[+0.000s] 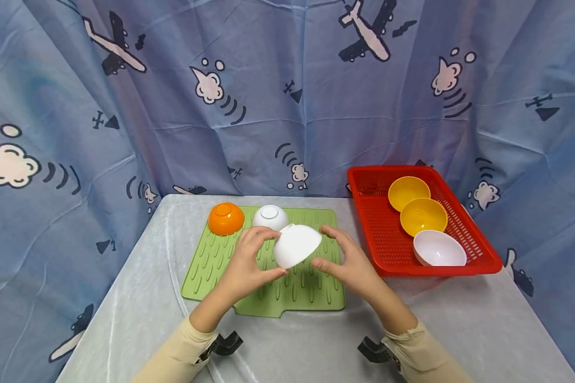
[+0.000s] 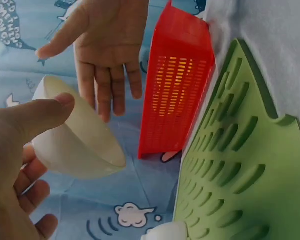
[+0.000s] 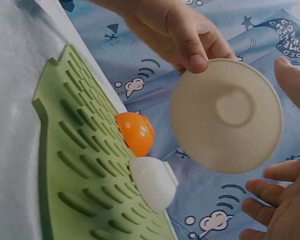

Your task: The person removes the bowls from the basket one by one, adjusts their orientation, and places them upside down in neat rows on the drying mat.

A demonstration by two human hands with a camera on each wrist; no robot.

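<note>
My left hand (image 1: 250, 261) pinches a white bowl (image 1: 297, 246) by its edge, thumb on one side and fingers on the other. The bowl is tilted in the air above a green drying mat (image 1: 261, 304), its opening turned towards my right hand (image 1: 352, 266). That hand is spread with its fingers apart, close to the bowl's right side and holding nothing. In the right wrist view the inside of the held bowl (image 3: 225, 117) shows a round ring at its base. Upside down at the back of the mat are an orange bowl (image 1: 226, 219) and another white bowl (image 1: 270, 217).
At the right of the table stands a red perforated basket (image 1: 366, 223). Inside are two yellow bowls, a rear one (image 1: 409, 192) and a nearer one (image 1: 424, 217), plus a white bowl (image 1: 439, 249) at the front. A blue patterned curtain (image 1: 268, 106) hangs behind the table.
</note>
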